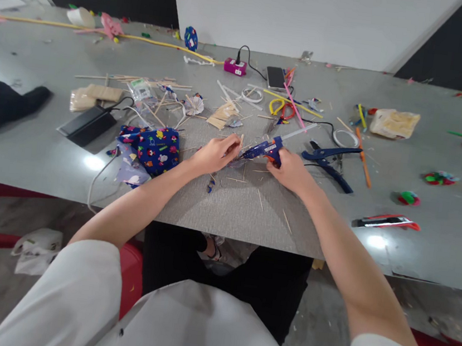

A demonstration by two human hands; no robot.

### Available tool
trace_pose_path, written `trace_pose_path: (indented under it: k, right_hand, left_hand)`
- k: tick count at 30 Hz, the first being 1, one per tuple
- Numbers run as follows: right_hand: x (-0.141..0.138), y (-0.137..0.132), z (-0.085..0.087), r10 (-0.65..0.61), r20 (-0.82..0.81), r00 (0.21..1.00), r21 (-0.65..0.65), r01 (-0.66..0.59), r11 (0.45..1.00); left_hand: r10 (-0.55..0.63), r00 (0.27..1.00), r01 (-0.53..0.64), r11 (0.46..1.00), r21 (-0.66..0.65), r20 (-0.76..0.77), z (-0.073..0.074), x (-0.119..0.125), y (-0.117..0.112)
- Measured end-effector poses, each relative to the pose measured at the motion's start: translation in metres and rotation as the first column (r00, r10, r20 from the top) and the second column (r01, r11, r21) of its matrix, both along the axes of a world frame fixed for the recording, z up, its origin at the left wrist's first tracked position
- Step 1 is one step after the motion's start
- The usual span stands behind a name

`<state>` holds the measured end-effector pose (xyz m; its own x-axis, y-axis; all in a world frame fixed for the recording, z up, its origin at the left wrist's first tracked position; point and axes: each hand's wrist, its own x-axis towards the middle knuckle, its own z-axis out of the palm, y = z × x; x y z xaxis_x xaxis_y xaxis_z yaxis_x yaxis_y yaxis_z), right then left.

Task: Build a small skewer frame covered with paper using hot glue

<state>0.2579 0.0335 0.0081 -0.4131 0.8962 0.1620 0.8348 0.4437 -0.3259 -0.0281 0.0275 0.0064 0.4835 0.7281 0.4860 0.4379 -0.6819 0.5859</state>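
Observation:
My right hand (289, 169) is wrapped round the grip of a blue glue gun (264, 148), with a white glue stick (299, 132) poking out of its back. The gun's nozzle points left toward my left hand (215, 153). That hand is closed in a pinch on thin wooden sticks (241, 140) at the nozzle tip, over a grey woven mat (227, 206). More loose sticks lie scattered on the mat around both hands.
Patterned blue fabric (153, 148) lies left of my left hand, with a black phone (86, 125) beyond it. Blue pliers (329, 158) and a red cutter (387, 221) lie to the right. A pink power strip (234, 67), another phone (275, 78) and craft scraps sit farther back.

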Motion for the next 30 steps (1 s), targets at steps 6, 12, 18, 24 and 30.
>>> trace_pose_path:
  k: [6, 12, 18, 24, 30]
  right_hand:
    - [-0.0011, -0.0015, 0.0031, 0.001, -0.012, 1.0, -0.022, -0.001, 1.0]
    - [-0.002, -0.0023, 0.006, 0.001, 0.015, 1.0, -0.023, 0.0, 1.0]
    - [-0.0017, -0.0015, 0.0049, 0.005, 0.006, 1.0, -0.013, -0.005, 1.0]
    - [-0.0016, -0.0012, 0.0057, 0.01, -0.001, 1.0, -0.017, -0.01, 1.0]
    - [-0.0018, -0.0025, 0.0069, 0.009, -0.017, 1.0, -0.019, -0.009, 1.0]
  left_hand:
    - [0.003, 1.0, -0.003, 1.0, -0.016, -0.004, 0.0021, -0.0003, -0.0018]
    - [0.0, 1.0, 0.0, 1.0, -0.015, -0.008, 0.0031, -0.0003, -0.0021]
    - [-0.005, 1.0, 0.004, 1.0, -0.016, -0.01, 0.0016, -0.0009, -0.0011]
    - [-0.005, 1.0, 0.005, 1.0, -0.023, -0.004, 0.0013, -0.0009, -0.0013]
    - [-0.001, 1.0, 0.001, 1.0, -0.026, -0.014, 0.001, -0.0013, -0.0009]
